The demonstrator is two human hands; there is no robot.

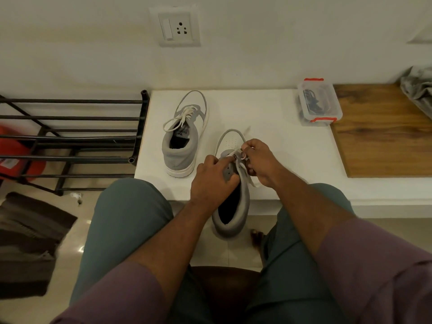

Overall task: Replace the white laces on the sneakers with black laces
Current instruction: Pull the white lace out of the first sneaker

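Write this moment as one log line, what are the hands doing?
left hand: holds near sneaker | right hand: pinches white lace | far sneaker: white laces in | box: closed

I see two grey-and-white low-top sneakers with white soles, both toes pointing away from me. The far grey sneaker (pixel 184 134) stands flat on the white ledge, its flat white lace (pixel 181 119) threaded through the eyelets, loosened, with a loop draped over the left side of the collar. The near grey sneaker (pixel 231 183) is tilted, toe on the ledge and heel hanging past the edge; its white lace (pixel 245 134) is partly out of the eyelets. The coiled black laces (pixel 314 101) lie inside a clear plastic box with red clips (pixel 319 102), farther right on the ledge.
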